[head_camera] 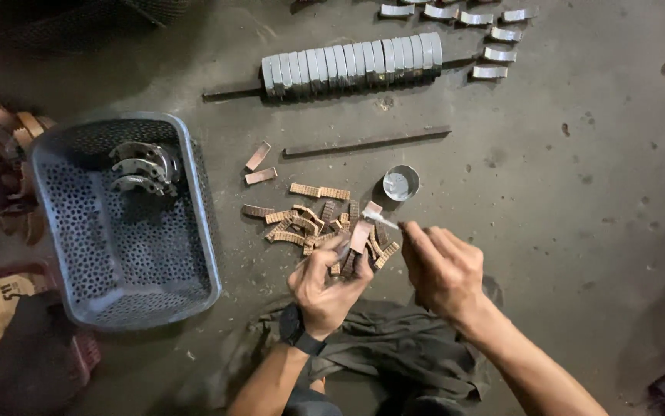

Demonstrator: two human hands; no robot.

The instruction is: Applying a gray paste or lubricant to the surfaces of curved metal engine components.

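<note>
My left hand (324, 281) holds a small curved brown lining strip (361, 233) upright between its fingers. My right hand (442, 270) pinches a thin brush (381, 220) whose pale tip touches the top of that strip. Just beyond both hands lies a loose pile of similar brown ribbed strips (309, 223) on the concrete floor. A small round metal tin (401, 182) with pale liquid stands right behind the pile. A black watch sits on my left wrist.
A grey perforated plastic basket (78, 254) at left holds three metal brake shoes (144, 166). A row of grey metal shoes (351, 62) is lined up on a rod at the back, with loose ones (494, 54) at the top right. A flat metal bar (367, 142) lies between.
</note>
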